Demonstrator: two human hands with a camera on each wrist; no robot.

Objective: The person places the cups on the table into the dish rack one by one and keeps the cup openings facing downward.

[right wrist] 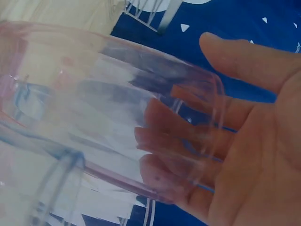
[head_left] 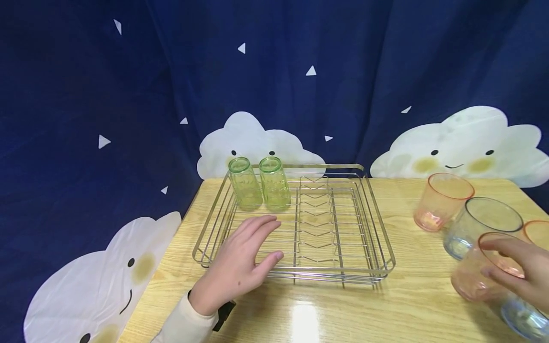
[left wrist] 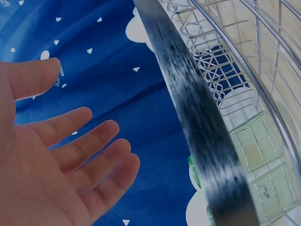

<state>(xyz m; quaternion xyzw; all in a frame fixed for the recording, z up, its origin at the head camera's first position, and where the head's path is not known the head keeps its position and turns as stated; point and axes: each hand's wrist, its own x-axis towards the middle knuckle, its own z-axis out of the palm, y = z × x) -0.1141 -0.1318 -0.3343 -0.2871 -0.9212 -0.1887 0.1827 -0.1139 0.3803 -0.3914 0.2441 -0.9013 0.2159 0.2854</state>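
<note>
Two green glasses (head_left: 259, 183) stood upside down side by side in the far left corner of a wire dish rack (head_left: 377, 228), which sat on the wooden surface (head_left: 309, 309) before a dark blue curtain (head_left: 128, 71) printed with white clouds. Over the rack's near left part lay the left hand (head_left: 240, 262), palm down, fingers straight and spread, gripping nothing; whether it touched the wires could not be told. From the left wrist the same fingers (left wrist: 89, 155) showed loose and parted beside the rack's rim.

Right of the rack, well apart from it, stood a pink cup (head_left: 442, 200) upright, then a clear bluish glass (head_left: 484, 226) just beside it. Nearer the front edge, the right hand (head_left: 521, 271) held a second pink cup (head_left: 480, 274), fingers curled round its rim and side; the cup stood close against the bluish glass. Through the right wrist view the fingers (right wrist: 164, 141) showed through the cup's wall with the thumb above its rim. Another orange-rimmed cup (head_left: 538, 231) peeked in at the far right edge, and a bluish glass base (head_left: 521, 319) lay beneath the hand.
</note>
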